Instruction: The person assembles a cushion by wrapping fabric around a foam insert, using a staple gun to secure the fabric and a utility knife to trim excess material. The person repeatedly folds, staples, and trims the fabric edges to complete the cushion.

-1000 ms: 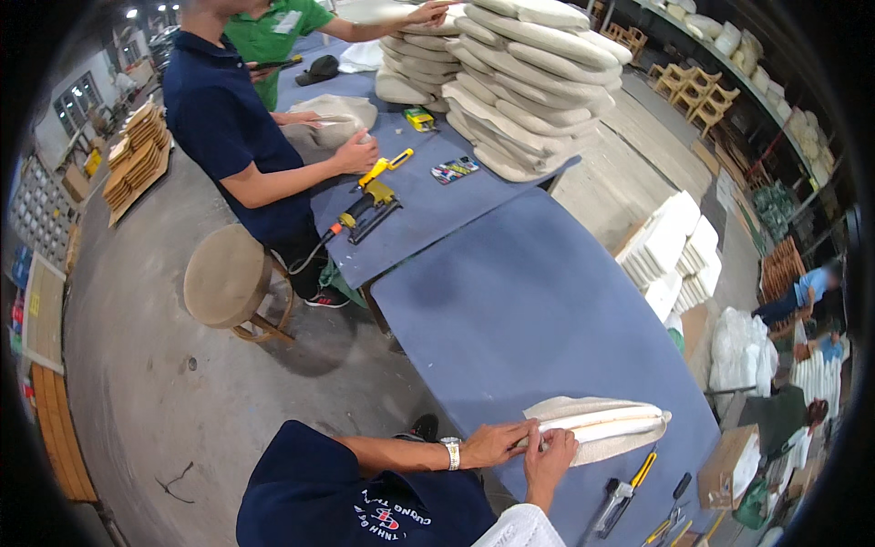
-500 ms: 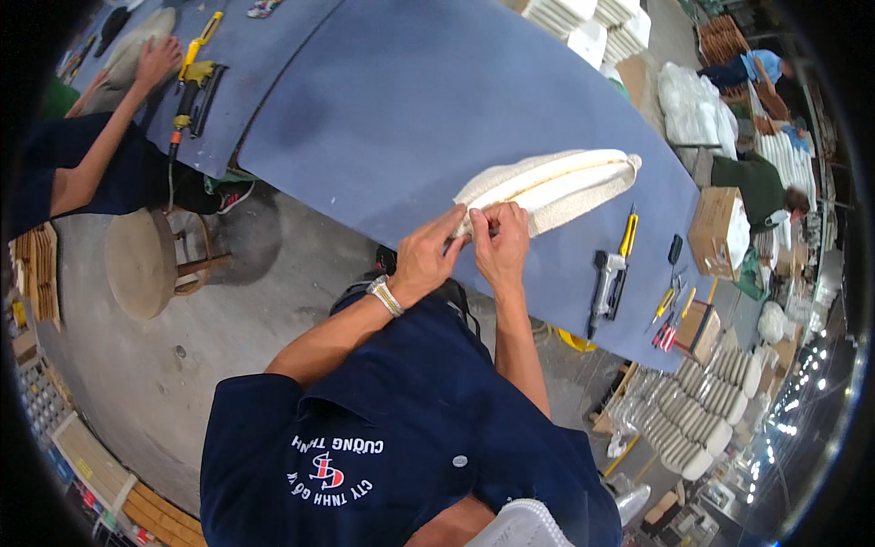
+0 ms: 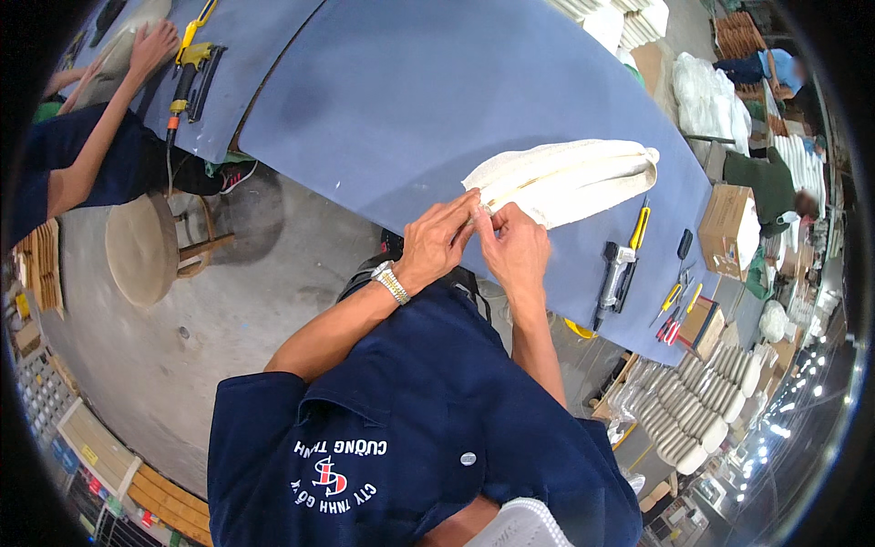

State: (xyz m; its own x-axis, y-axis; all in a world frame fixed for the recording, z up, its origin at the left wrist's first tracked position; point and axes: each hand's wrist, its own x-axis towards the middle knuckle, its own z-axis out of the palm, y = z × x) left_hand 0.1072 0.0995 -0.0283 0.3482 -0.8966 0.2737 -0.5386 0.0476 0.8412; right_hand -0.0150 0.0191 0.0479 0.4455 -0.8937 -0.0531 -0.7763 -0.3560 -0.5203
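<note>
A long cream fabric cushion cover (image 3: 570,178) lies on the blue table (image 3: 410,100) in front of me. My left hand (image 3: 437,242), with a metal watch at the wrist, pinches the cover's near end. My right hand (image 3: 515,251) pinches the same end right beside it, and the fingertips of both hands meet at the cover's seam. My navy shirt fills the lower part of the view.
A black staple gun (image 3: 615,278), a yellow utility knife (image 3: 641,228) and small hand tools (image 3: 679,301) lie right of the cover, near a cardboard box (image 3: 725,228). A co-worker's hand (image 3: 150,46) rests on a cushion at far left, above a round stool (image 3: 141,246). Stacked cushions (image 3: 693,410) sit lower right.
The view has swung down and turned, so the cover now sits near the middle. Both hands stay pinched on its near end, fingers shifting slightly.
</note>
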